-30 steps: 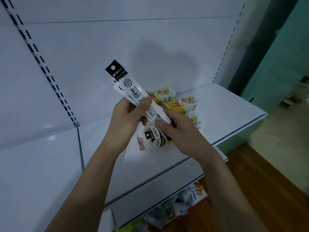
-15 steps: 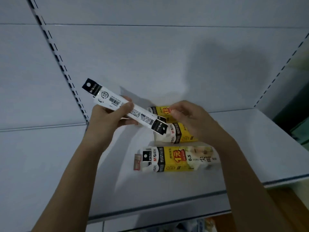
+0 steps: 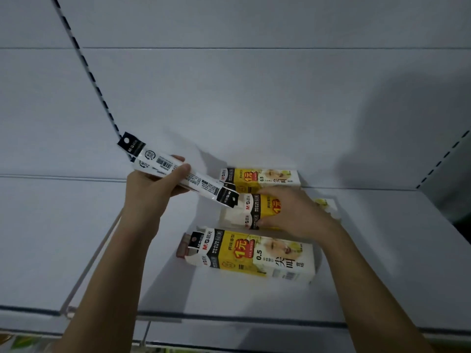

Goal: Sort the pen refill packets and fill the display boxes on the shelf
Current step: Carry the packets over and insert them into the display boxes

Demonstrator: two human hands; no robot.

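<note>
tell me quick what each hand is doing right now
Left hand: grips the bundle of refill packets, held above the shelf.
Right hand: grasps the middle display box, thumb and fingers around it.

One head-worn view — close, looking forward and down onto the shelf (image 3: 382,250).
</note>
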